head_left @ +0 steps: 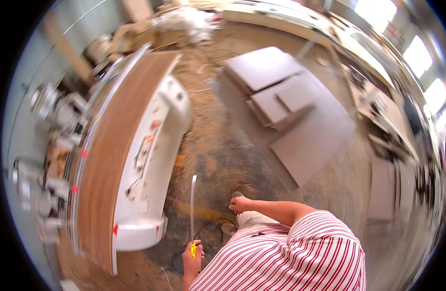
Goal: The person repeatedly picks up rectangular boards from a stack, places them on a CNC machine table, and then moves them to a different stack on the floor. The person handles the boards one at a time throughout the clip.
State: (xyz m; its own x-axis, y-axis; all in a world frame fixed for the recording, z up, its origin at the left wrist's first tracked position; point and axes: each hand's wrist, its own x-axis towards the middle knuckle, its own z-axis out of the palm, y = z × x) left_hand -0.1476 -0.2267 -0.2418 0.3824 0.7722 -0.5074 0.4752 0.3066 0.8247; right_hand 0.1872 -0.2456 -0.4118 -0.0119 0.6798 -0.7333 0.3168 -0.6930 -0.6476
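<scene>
My left hand (193, 259), low in the view, is closed around a yellow tape measure (193, 249). Its pale blade (193, 206) sticks out away from me over the floor. In front of my body my right hand (239, 204) is held with bent arm and curled fingers; whether anything is inside them I cannot make out. Left of the tape stands a long machine with a white body (138, 235) and a wood-brown top (114, 140). Red and orange knobs and switches sit along its side.
Brown-grey panels (310, 145) lie stacked ahead to the right, with smaller boards (281, 102) on top. More boards (382, 189) stand at the far right. Dark cable (211, 233) loops on the dusty floor by my feet. White plastic wrapping (186, 24) lies at the back.
</scene>
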